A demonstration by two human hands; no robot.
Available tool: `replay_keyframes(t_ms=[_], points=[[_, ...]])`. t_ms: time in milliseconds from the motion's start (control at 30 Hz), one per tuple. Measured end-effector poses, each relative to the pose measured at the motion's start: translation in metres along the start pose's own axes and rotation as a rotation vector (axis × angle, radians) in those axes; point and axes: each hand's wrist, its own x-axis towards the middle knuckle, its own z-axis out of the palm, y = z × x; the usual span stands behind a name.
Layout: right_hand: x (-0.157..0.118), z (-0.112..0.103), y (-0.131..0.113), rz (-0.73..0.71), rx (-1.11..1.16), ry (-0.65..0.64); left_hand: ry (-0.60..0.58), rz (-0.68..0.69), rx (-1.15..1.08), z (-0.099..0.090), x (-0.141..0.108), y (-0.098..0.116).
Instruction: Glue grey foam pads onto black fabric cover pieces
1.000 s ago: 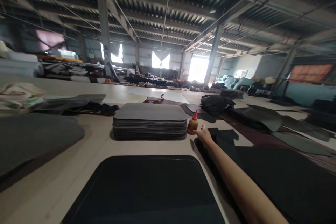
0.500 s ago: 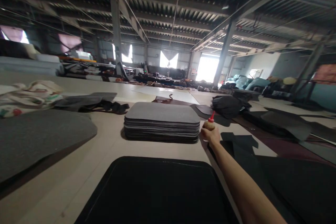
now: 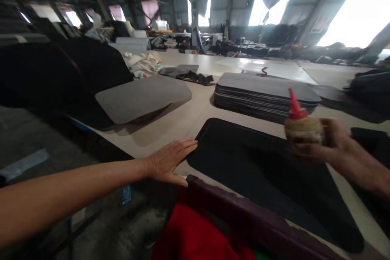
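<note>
A black rounded panel (image 3: 258, 170) lies flat on the pale table. My left hand (image 3: 173, 158) rests at its near left edge, fingers stretched out and thumb apart, fingertips touching the panel's border. Above the panel's right part, my right hand (image 3: 335, 146) is wrapped round a squat glue-stained bottle (image 3: 304, 132) with a red pointed nozzle, held upright and slightly blurred. Behind the panel stands a neat stack of grey rounded sheets (image 3: 262, 89), its right end partly hidden by the bottle.
A large grey sheet (image 3: 143, 97) lies to the left, with a crumpled white cloth (image 3: 143, 64) behind it. A maroon strip (image 3: 243, 207) runs along the table's near edge. Dark fabric (image 3: 371, 89) is heaped at the right.
The view has turned left and down. My left hand has come into view at the panel. My right hand has brought the bottle from beside the stack nearer, over the panel.
</note>
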Motion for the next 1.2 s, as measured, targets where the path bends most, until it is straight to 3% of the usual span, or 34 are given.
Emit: replay_keyframes(t_ms=[133, 333, 533, 800, 1200], points=[[-0.032, 0.03, -0.052, 0.179, 0.184, -0.268, 0.011, 0.037, -0.005, 0.001, -0.005, 0.003], [-0.046, 0.037, -0.099, 0.143, 0.196, -0.475, 0.073, 0.105, -0.05, 0.007, -0.005, -0.002], [-0.055, 0.056, -0.121, -0.014, 0.141, -0.41, 0.111, 0.136, -0.062, 0.009, -0.006, -0.003], [-0.046, 0.083, -0.141, -0.24, 0.092, -0.311, 0.118, 0.148, -0.035, 0.009, -0.007, -0.002], [-0.033, 0.097, -0.157, -0.282, -0.025, -0.302, 0.121, 0.156, -0.007, 0.011, -0.009, -0.004]])
